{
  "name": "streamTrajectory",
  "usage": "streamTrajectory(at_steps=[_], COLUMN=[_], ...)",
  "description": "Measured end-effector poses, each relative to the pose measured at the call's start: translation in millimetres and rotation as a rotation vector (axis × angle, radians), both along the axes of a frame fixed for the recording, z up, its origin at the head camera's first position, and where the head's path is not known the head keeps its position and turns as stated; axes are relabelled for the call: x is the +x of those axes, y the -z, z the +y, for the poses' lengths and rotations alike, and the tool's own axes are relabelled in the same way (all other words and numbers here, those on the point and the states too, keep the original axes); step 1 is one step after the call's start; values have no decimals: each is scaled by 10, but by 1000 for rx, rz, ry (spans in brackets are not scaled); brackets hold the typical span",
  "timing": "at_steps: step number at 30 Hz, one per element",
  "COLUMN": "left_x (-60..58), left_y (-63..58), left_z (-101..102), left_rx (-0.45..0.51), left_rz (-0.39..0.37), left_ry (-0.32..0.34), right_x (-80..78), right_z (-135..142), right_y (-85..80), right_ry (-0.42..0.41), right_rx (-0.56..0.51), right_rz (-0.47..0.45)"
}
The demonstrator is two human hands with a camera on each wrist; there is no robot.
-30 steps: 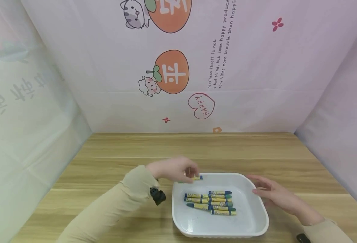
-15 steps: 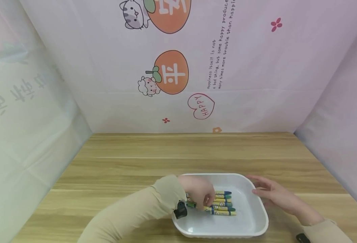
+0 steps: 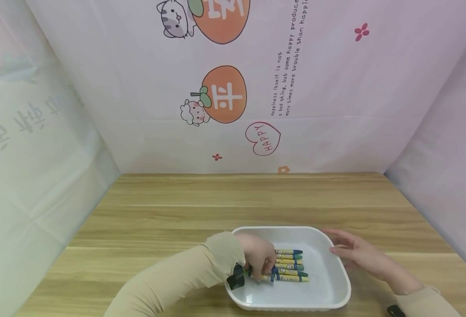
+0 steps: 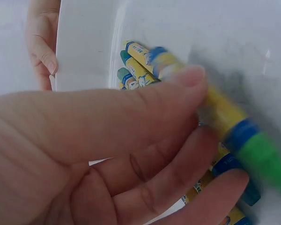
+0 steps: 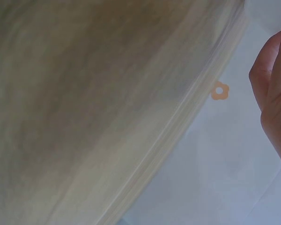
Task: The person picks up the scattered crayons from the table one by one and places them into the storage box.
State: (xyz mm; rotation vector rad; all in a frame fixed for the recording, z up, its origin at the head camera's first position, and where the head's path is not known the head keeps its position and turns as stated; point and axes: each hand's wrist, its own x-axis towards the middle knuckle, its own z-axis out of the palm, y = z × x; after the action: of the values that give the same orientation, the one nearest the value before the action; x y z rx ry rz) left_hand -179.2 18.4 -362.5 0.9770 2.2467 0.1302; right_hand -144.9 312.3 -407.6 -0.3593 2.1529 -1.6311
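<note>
A light green crayon [image 4: 225,108] with a yellow wrapper and blue bands is pinched between the thumb and fingers of my left hand [image 3: 258,253], low inside the white tray [image 3: 347,288]. Yellow-wrapped crayons [image 3: 290,267] with blue and green tips lie side by side in the tray, to the right of that hand. Others lie beneath its fingers, partly hidden, as the left wrist view shows. My right hand [image 3: 359,253] rests against the tray's right outer side, thumb tip at the rim and fingers loosely bent. Only part of that hand enters the right wrist view.
The tray stands on a wood-grain table [image 3: 169,220] near its front. Behind the table rises a white printed backdrop [image 3: 328,132], with pale cloth sides at left and right. A black wrist camera [image 3: 236,276] on the left sleeve hangs over the tray's left rim.
My left hand has come from the tray's far left edge down to the crayons inside, carrying a crayon, then shifted slightly toward the near side. The right hand and the tray stay put.
</note>
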Motion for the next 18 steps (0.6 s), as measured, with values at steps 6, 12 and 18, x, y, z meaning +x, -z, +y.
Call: streamTrajectory(at_steps=[6, 12, 18], left_x=[-17, -62, -179], left_y=[8, -50, -309], left_z=[7, 18, -129], left_rx=[2, 45, 253], left_rz=[2, 25, 82], left_ry=[-21, -15, 34], right_x=[-9, -13, 6], right_z=[2, 28, 56], right_y=[10, 20, 8], right_ry=[-11, -14, -6], right_rx=[-21, -18, 13], right_rz=[10, 15, 14])
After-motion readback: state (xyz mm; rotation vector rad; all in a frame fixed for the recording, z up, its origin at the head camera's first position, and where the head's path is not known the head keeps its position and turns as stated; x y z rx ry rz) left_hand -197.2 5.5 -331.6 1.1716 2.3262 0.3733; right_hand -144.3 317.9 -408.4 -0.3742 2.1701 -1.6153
